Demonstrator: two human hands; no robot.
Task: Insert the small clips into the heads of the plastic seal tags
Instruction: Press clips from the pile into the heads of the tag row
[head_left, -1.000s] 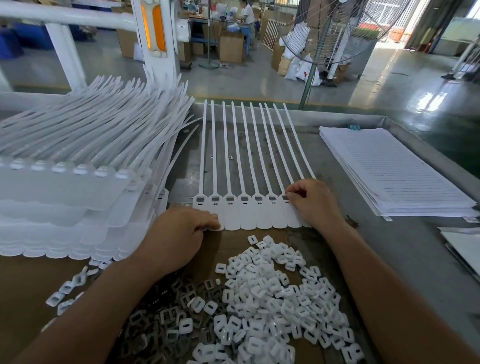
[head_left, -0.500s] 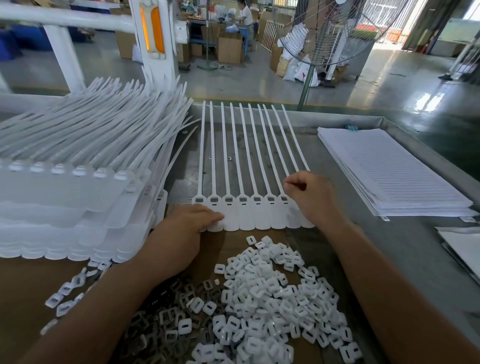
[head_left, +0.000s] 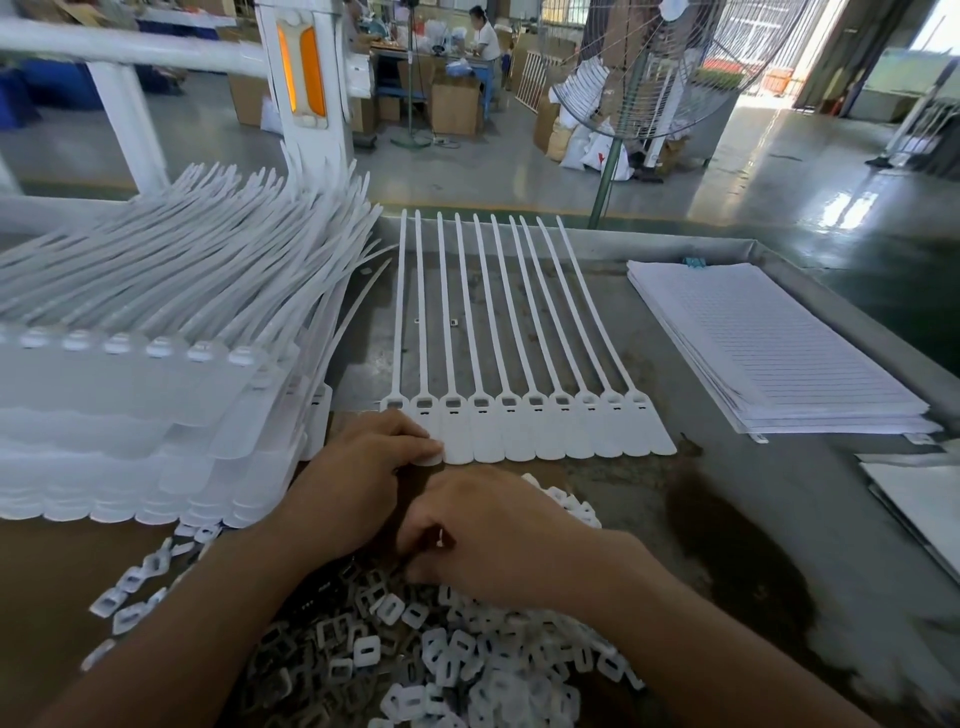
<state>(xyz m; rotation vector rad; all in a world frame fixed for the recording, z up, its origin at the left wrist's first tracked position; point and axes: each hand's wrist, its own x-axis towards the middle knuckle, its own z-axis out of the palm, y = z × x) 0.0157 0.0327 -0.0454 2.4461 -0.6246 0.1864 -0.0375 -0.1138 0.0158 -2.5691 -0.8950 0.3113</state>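
A joined strip of white seal tags (head_left: 524, 431) lies flat on the metal table, straps pointing away from me and heads (head_left: 480, 402) in a row. My left hand (head_left: 358, 478) presses its fingers on the flags at the strip's left end. A pile of small white clips (head_left: 467, 670) lies on brown cardboard in front of me. My right hand (head_left: 498, 530) hovers over the top of that pile with its fingers curled, and a small white clip shows between thumb and fingers.
A tall stack of tag strips (head_left: 130, 389) fills the left side. Lined paper sheets (head_left: 769, 353) lie at the right, inside the table's raised rim (head_left: 852, 317). More sheets (head_left: 924, 499) sit at the far right. A fan stand (head_left: 605, 182) rises beyond the table.
My right hand left the right end of the tag strip and came back and left onto the clip pile. My left hand stayed on the strip's left end.
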